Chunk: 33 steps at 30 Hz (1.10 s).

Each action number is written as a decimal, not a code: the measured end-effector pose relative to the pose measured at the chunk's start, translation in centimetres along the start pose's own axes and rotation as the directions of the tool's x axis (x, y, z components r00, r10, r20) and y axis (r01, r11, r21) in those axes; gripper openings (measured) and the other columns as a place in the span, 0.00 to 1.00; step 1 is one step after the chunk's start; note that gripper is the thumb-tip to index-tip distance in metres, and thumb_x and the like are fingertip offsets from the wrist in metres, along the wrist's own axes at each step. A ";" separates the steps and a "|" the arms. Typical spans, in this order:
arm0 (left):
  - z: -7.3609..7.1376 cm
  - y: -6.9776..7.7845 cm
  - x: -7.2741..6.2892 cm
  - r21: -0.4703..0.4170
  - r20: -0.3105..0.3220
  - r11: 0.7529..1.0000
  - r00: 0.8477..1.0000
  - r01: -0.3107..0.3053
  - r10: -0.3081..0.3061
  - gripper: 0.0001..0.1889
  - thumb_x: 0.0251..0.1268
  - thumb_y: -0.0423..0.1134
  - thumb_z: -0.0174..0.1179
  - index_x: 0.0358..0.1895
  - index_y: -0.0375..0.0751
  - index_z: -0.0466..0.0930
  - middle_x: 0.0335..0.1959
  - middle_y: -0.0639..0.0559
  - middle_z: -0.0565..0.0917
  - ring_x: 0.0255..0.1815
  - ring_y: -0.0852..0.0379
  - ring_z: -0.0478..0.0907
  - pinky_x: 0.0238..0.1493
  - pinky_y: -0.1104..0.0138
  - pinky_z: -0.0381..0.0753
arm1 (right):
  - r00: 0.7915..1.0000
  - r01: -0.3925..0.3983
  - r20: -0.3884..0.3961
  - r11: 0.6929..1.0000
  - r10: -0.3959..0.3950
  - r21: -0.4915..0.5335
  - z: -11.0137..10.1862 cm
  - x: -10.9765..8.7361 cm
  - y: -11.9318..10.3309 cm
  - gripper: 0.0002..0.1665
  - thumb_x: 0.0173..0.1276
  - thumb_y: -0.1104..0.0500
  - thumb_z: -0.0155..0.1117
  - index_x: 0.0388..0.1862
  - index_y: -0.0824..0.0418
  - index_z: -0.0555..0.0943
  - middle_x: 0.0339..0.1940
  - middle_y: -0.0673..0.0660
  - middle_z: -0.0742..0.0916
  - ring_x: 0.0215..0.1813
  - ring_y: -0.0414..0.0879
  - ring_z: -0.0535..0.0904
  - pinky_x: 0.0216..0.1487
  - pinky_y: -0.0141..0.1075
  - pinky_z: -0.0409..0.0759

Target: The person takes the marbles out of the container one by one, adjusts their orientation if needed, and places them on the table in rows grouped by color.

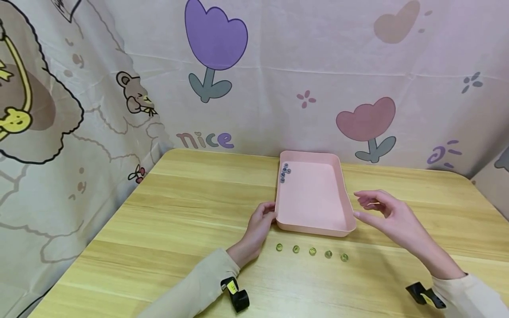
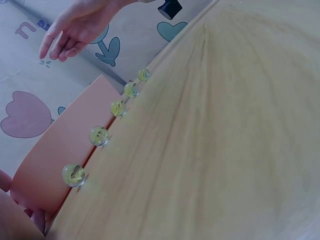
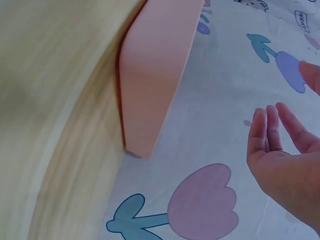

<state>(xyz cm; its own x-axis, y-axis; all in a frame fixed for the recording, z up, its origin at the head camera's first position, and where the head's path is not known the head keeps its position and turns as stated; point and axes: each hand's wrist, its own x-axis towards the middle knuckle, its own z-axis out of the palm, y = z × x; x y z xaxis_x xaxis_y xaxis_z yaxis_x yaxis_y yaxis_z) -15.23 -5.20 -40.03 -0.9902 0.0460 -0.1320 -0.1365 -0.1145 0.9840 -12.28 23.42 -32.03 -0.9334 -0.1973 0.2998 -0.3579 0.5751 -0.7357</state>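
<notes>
Left hand (image 1: 256, 229): digits clamped on the near-left part of a pink tray (image 1: 314, 194). Right hand (image 1: 397, 218): thumb and fingers apart, just beside the right wall. Blue marbles (image 1: 284, 170) lie inside, left; five yellow-green marbles (image 1: 312, 251) line the tabletop (image 1: 199, 198) before the tray.

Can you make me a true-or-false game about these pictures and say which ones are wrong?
1. Bluish marbles lie inside the tray. True.
2. The tray is green. False: it is pink.
3. Yellowish marbles stand in a row on the table. True.
4. That row has nine marbles. False: it has five.
5. The left hand touches the tray. True.
6. The right hand grips a marble. False: it holds nothing.
</notes>
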 end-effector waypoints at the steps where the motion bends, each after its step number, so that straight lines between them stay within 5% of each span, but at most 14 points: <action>1: 0.0 0.0 0.0 0.000 0.000 1.000 1.000 0.000 0.000 0.20 0.68 0.28 0.47 0.62 0.28 0.67 0.58 0.39 0.72 0.60 0.45 0.70 0.64 0.56 0.69 | 1.000 -0.006 -0.001 1.000 0.006 0.003 0.0 0.0 -0.1 0.26 0.62 0.62 0.70 0.58 0.64 0.77 0.46 0.43 0.82 0.46 0.32 0.77 0.45 0.20 0.75; 12: 0.2 -0.2 0.0 0.013 -0.009 1.000 1.000 0.001 0.000 0.20 0.68 0.28 0.48 0.62 0.29 0.67 0.59 0.39 0.72 0.60 0.45 0.70 0.64 0.56 0.69 | 1.000 -0.007 -0.026 1.000 0.008 0.026 0.2 -0.1 0.0 0.24 0.60 0.63 0.71 0.56 0.66 0.78 0.38 0.52 0.81 0.40 0.41 0.77 0.40 0.22 0.75; 22: 0.1 0.2 0.0 0.020 -0.017 1.000 1.000 0.001 0.000 0.20 0.69 0.29 0.48 0.62 0.28 0.67 0.60 0.38 0.72 0.61 0.44 0.69 0.64 0.55 0.69 | 0.999 -0.007 -0.045 1.000 0.009 0.029 0.8 0.4 0.1 0.23 0.60 0.62 0.72 0.54 0.67 0.80 0.39 0.52 0.81 0.42 0.35 0.78 0.44 0.20 0.75; 33: 0.1 0.1 0.0 0.021 0.001 1.000 1.000 0.007 -0.007 0.20 0.69 0.29 0.48 0.63 0.29 0.66 0.60 0.38 0.71 0.62 0.44 0.69 0.65 0.55 0.69 | 0.999 0.004 0.038 0.999 -0.006 0.047 1.5 0.4 0.9 0.23 0.64 0.60 0.68 0.57 0.66 0.78 0.54 0.60 0.82 0.54 0.29 0.73 0.56 0.17 0.68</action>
<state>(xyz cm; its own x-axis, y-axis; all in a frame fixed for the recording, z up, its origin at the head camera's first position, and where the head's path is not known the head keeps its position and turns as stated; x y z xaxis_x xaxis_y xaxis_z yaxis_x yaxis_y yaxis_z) -15.27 -5.16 -39.90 -0.9892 0.0481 -0.1386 -0.1426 -0.0935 0.9854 -12.97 22.63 -33.46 -0.9317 -0.2305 0.2807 -0.3624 0.5366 -0.7621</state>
